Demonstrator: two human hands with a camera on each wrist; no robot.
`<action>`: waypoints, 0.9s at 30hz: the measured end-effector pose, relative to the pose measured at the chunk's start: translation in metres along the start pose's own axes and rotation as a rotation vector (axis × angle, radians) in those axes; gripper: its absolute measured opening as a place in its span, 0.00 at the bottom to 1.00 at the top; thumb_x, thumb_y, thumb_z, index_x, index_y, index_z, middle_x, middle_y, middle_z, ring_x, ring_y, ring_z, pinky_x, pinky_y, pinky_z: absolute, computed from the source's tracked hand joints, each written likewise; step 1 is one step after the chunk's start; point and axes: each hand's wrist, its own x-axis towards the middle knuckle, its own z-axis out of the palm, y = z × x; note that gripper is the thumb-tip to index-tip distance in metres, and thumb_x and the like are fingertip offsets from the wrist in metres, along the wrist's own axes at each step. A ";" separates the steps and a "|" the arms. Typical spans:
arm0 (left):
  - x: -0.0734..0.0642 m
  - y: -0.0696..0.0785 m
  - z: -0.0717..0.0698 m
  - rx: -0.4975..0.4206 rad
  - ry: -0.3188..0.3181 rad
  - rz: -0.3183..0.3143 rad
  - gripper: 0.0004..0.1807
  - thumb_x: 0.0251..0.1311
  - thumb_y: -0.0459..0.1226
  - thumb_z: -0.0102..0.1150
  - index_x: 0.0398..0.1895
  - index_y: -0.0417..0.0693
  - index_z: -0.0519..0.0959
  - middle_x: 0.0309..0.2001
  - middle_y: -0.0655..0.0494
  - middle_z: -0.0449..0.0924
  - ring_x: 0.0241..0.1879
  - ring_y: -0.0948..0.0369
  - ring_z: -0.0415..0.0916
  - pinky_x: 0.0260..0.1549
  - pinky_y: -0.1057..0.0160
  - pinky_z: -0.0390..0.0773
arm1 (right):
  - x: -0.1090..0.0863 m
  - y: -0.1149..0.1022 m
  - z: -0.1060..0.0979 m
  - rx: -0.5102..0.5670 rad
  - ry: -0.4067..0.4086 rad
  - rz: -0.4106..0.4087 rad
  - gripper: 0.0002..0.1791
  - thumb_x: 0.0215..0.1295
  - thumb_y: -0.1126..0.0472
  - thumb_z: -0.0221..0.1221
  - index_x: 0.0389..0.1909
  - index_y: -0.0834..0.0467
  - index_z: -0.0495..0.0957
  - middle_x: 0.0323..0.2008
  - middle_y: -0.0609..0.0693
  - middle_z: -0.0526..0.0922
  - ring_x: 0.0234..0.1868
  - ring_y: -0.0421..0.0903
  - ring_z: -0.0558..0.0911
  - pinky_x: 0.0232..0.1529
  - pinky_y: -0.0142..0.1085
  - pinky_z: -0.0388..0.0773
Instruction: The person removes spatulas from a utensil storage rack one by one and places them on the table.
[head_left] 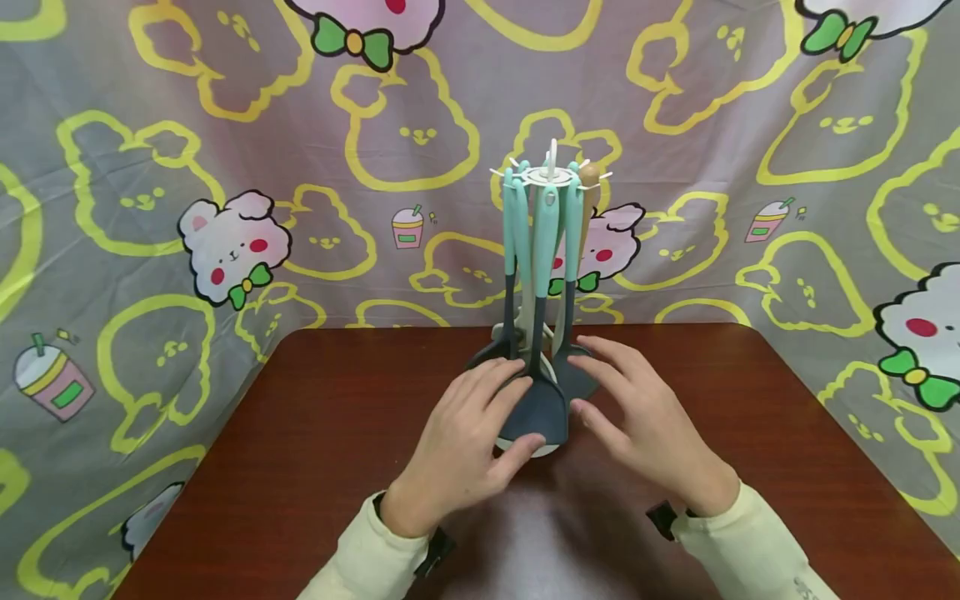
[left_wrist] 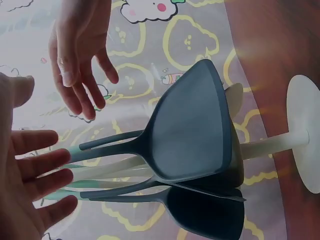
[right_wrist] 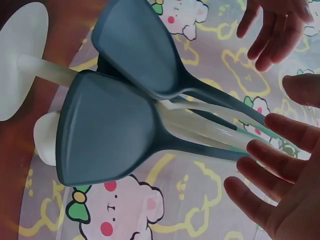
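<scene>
A white utensil stand (head_left: 550, 176) holds several kitchen utensils by mint-green handles. At its front hangs a dark grey spatula (head_left: 537, 414), its broad blade low over the white round base (left_wrist: 304, 135). Another dark blade (right_wrist: 137, 45) hangs beside it in the right wrist view. To the left of the stand is my left hand (head_left: 467, 433), fingers spread and relaxed. My right hand (head_left: 651, 423) faces it from the other side, fingers likewise apart. Neither hand grips anything; whether fingertips touch the utensils, I cannot tell. Some utensils behind are partly hidden.
The stand rests on a dark reddish-brown table (head_left: 337, 417), towards its far edge. A grey patterned cloth (head_left: 465, 117) hangs behind and along both sides. One utensil at the back has a wooden handle end (head_left: 589, 175).
</scene>
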 end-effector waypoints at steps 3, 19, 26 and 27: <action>0.002 -0.001 -0.001 -0.029 0.034 -0.007 0.29 0.61 0.52 0.63 0.59 0.42 0.77 0.64 0.48 0.75 0.66 0.52 0.71 0.67 0.52 0.73 | 0.002 0.000 -0.001 0.017 0.012 -0.008 0.30 0.52 0.61 0.71 0.59 0.57 0.78 0.65 0.55 0.74 0.65 0.51 0.73 0.62 0.43 0.75; 0.075 -0.047 -0.023 -0.198 0.317 0.106 0.27 0.68 0.50 0.51 0.56 0.36 0.76 0.61 0.41 0.75 0.63 0.50 0.72 0.66 0.55 0.72 | 0.008 -0.009 -0.015 0.079 0.042 -0.036 0.27 0.57 0.60 0.68 0.60 0.57 0.78 0.65 0.55 0.75 0.65 0.52 0.72 0.69 0.21 0.60; 0.107 -0.071 -0.036 -0.181 0.337 0.131 0.22 0.61 0.38 0.56 0.56 0.34 0.76 0.61 0.41 0.74 0.64 0.50 0.71 0.67 0.56 0.71 | 0.008 -0.007 -0.026 0.071 0.102 -0.009 0.33 0.49 0.68 0.71 0.60 0.58 0.77 0.63 0.56 0.76 0.63 0.53 0.73 0.67 0.16 0.58; 0.111 -0.073 -0.038 -0.184 0.339 0.133 0.22 0.61 0.37 0.56 0.56 0.34 0.76 0.61 0.40 0.75 0.64 0.49 0.71 0.68 0.56 0.70 | 0.008 -0.006 -0.027 0.070 0.106 -0.006 0.33 0.49 0.68 0.71 0.60 0.57 0.77 0.63 0.56 0.76 0.63 0.53 0.73 0.67 0.16 0.58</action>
